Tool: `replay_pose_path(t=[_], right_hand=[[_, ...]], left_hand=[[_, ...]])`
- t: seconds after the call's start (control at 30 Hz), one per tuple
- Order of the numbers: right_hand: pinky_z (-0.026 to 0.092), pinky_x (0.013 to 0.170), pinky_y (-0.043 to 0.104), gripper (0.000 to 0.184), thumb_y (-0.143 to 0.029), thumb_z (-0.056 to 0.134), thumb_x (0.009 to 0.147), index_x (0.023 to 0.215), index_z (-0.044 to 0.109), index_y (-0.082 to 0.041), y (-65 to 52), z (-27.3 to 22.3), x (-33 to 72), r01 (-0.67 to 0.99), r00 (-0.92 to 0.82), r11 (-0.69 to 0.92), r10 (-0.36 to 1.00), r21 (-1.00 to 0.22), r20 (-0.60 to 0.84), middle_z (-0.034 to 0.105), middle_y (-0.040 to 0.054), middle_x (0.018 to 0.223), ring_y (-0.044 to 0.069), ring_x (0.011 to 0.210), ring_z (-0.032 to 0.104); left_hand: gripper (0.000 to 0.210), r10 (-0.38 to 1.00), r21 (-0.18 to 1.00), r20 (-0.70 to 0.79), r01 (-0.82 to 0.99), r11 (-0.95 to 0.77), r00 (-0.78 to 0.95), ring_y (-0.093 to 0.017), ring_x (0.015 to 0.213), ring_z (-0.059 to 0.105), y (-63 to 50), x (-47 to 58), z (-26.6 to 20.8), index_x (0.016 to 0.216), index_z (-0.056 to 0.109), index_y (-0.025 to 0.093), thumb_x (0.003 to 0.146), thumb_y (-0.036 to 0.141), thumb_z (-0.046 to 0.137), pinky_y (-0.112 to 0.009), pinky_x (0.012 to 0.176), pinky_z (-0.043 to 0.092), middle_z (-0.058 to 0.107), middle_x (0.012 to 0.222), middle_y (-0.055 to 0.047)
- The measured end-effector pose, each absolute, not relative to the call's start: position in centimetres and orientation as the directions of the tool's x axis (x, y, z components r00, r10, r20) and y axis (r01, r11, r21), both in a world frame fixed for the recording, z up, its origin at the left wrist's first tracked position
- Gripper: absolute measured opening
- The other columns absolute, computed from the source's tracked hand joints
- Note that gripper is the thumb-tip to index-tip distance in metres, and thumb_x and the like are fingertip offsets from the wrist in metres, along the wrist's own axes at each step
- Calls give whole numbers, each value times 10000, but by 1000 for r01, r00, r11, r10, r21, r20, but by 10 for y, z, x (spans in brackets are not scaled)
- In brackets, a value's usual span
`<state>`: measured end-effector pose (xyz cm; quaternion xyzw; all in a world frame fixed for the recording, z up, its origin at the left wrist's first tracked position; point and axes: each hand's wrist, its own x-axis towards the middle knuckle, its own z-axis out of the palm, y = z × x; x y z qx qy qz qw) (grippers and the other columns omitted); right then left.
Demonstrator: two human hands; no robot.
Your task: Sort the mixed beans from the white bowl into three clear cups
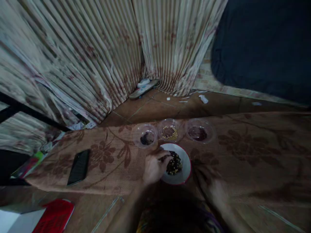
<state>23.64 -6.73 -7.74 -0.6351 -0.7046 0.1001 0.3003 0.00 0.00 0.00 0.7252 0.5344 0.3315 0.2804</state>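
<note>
A white bowl with a red rim (187, 168) holds a mixed heap of small dark and yellow beans or grains (174, 164). Over its left side reaches my left hand (154, 165), its fingers drawn together at the heap; whatever is between them is hidden. To the right of the bowl my right hand (209, 181) is low at the cloth, dark and smeared by motion. Behind the bowl stand three clear plastic cups: the left cup (145, 135) has black grains, the middle cup (168, 129) yellow ones, and the right cup (199, 130) dark red ones.
A brown flower-patterned cloth (114, 181) covers the long low surface. On its left lies a black phone (79, 167). Striped curtains (97, 48) hang behind. Scraps of white litter (203, 99) are on the tiled floor, and a red item (55, 215) lies at lower left.
</note>
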Motion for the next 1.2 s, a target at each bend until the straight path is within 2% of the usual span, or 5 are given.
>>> replay_pose_path(t=[0.23,0.87,1.2], right_hand=[[488,811,339,318,-395,427,985,999,700,-233,-67,-77,235,837,8,156,955,-525,296,706,46,1003,213,898,641],[488,828,359,349,-424,410,989,1002,701,-231,-68,-79,236,835,8,154,957,-528,291,703,57,1013,222,907,637],[492,838,370,337,-416,415,985,1001,700,-236,-68,-78,235,833,12,143,961,-535,276,703,56,1015,227,918,634]], left_hand=[[106,948,724,203,615,-314,245,-158,927,683,1,-1,4,912,728,249,905,266,624,-263,862,536,742,951,-5],[114,935,697,223,625,-352,277,-154,894,675,2,-1,3,916,718,235,916,277,612,-268,839,527,727,931,-13],[98,939,754,245,561,-341,242,-158,887,686,1,-1,8,890,723,239,898,237,626,-269,827,539,741,927,-10]])
